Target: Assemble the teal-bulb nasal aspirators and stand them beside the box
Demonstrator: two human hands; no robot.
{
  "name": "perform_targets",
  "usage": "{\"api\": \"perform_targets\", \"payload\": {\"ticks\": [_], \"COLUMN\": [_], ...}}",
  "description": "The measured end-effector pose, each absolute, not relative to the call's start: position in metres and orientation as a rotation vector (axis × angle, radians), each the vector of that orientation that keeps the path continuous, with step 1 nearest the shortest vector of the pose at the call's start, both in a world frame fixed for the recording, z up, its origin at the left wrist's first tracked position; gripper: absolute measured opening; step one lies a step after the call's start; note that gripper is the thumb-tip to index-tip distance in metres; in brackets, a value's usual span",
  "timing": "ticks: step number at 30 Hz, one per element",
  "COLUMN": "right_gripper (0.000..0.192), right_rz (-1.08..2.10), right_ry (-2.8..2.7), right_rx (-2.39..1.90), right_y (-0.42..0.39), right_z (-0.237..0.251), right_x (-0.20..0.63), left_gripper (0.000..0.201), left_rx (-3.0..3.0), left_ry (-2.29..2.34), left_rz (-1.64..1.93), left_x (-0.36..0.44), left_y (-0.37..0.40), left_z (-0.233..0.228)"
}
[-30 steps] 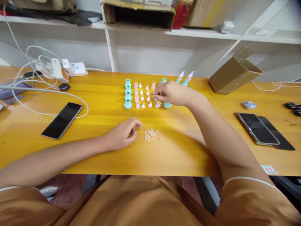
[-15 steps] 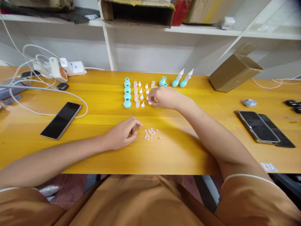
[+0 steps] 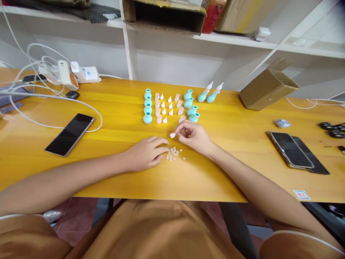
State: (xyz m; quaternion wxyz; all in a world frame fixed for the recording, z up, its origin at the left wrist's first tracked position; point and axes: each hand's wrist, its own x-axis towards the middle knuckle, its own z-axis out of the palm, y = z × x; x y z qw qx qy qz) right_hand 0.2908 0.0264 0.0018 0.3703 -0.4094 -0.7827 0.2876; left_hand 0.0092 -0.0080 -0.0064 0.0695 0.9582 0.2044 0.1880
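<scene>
My right hand point(image 3: 194, 137) pinches a small white cone tip point(image 3: 173, 135) between thumb and fingers, just above a pile of tiny pinkish rings point(image 3: 174, 153). My left hand point(image 3: 147, 153) rests on the wooden table point(image 3: 113, 158), fingers curled, fingertips touching the left side of that pile. Beyond both hands stand rows of teal rubber bulbs point(image 3: 147, 106), white cone tips point(image 3: 166, 109) and clear pink caps point(image 3: 179, 107). A second column of teal bulbs point(image 3: 191, 105) stands to their right, and two assembled teal pieces with white tips point(image 3: 210, 92) lie behind.
A black phone point(image 3: 70, 133) lies at the left, with white cables and chargers point(image 3: 67, 75) behind it. Two phones point(image 3: 296, 154) lie at the right, near a tipped cardboard box point(image 3: 268, 88). White shelving with boxes runs along the back.
My right hand came back from the rows of parts toward me, now holding a white cone tip over the ring pile. My left hand's fingers stretched out to the pile.
</scene>
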Motion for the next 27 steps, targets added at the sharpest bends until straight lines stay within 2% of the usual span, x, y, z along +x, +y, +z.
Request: {"api": "perform_targets", "payload": {"ticks": [5,12,20,27], "right_gripper": [0.022,0.024,0.024,0.028], "right_rz": [1.039,1.112,1.156,1.196], "right_ry": [-1.77,-1.779,-1.791,-1.723], "right_rx": [-1.106,-1.063,-0.999,-0.948], "right_y": [0.032,0.029,0.029,0.027], "right_z": [-0.02,-0.023,-0.024,-0.02], "right_x": [0.288,0.284,0.285,0.282], "left_gripper": [0.026,0.013,0.016,0.005], "left_rx": [2.793,2.537,2.52,2.24], "left_ry": [0.583,0.683,0.723,0.854], "left_rz": [0.589,0.63,0.607,0.652], "left_x": [0.008,0.008,0.01,0.005], "left_y": [-0.003,0.0,0.001,0.003], "left_z": [-0.01,-0.006,-0.006,0.003]}}
